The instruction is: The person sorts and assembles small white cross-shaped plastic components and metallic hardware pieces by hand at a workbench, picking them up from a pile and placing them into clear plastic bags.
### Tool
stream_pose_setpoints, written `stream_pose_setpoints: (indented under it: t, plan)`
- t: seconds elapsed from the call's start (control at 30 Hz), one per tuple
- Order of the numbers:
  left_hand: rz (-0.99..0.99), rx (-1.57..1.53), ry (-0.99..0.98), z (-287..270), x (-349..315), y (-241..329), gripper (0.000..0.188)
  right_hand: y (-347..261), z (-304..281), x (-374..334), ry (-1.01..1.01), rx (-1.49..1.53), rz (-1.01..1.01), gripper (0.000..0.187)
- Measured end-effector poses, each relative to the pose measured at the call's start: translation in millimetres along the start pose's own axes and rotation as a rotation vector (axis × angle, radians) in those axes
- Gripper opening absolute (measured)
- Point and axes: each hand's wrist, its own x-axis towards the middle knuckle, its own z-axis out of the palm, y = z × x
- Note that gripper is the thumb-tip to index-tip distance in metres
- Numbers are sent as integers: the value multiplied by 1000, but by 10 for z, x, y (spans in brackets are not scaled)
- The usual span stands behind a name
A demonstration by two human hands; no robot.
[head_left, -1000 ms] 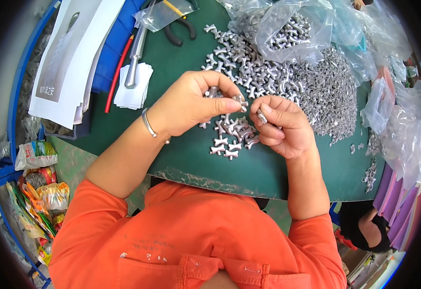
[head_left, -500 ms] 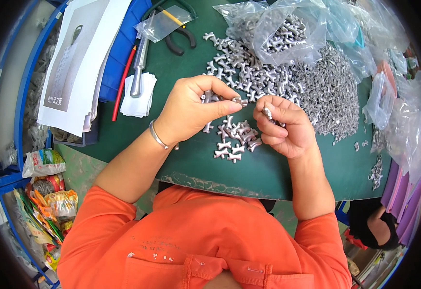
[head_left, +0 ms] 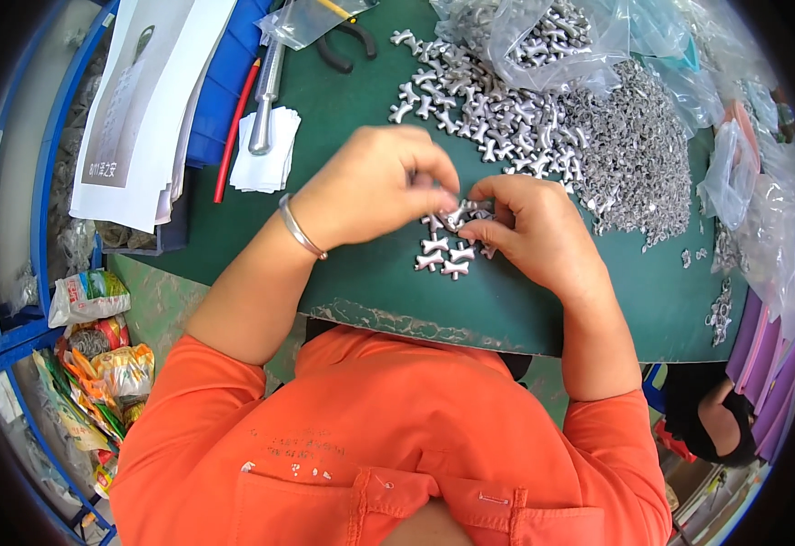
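Observation:
Both hands meet over a small pile of silvery bone-shaped metal pieces (head_left: 443, 255) near the table's front. My left hand (head_left: 381, 187), a metal bangle (head_left: 299, 227) on its wrist, reaches in from the left with curled fingers. Its fingertips are smeared by motion, so what they hold, if anything, is unclear. My right hand (head_left: 538, 223) is bent over the pile's right side, thumb and forefinger closed around bone-shaped pieces there. Its other fingers are tucked under and mostly hidden. Beyond the hands spreads a larger heap of the same bone-shaped pieces (head_left: 497, 118).
Small metal clasps (head_left: 638, 159) lie heaped at right, beside clear plastic bags (head_left: 561, 55). At left are a red pencil (head_left: 237, 132), a metal rod-shaped tool (head_left: 264, 118), white paper slips (head_left: 279, 168), black-handled pliers (head_left: 347, 50), a blue bin (head_left: 224, 91) and printed sheets (head_left: 142, 100).
Both hands have come down to the small pile from a raised position apart. The right hand has turned over to face the pile, and the view has shifted slightly.

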Motion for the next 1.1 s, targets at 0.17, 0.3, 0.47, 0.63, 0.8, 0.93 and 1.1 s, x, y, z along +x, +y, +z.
stream_pose_setpoints:
  t: [0.17,0.3,0.47,0.63,0.8,0.93,1.1]
  plan:
    - [159,261,-76,103,-29,-32,14,55,34,14,40,-22,1,18]
    - [-2,72,-67,46,-23,25,12,38,7,57,86,54,31,19]
    - [-104,141,9,125,24,49,14,138,91,18,193,-82,-137,17]
    - [-66,168,120,131,-25,50,13,39,132,-32,106,-166,-168,17]
    - [-102,-59,276,126,-35,-9,12,74,178,-13,169,-175,-164,18]
    - [-83,-17,357,116,50,23,12,164,-20,3,103,18,-111,15]
    - [-121,19,398,-6,17,-6,12,109,-270,44,288,93,129,11]
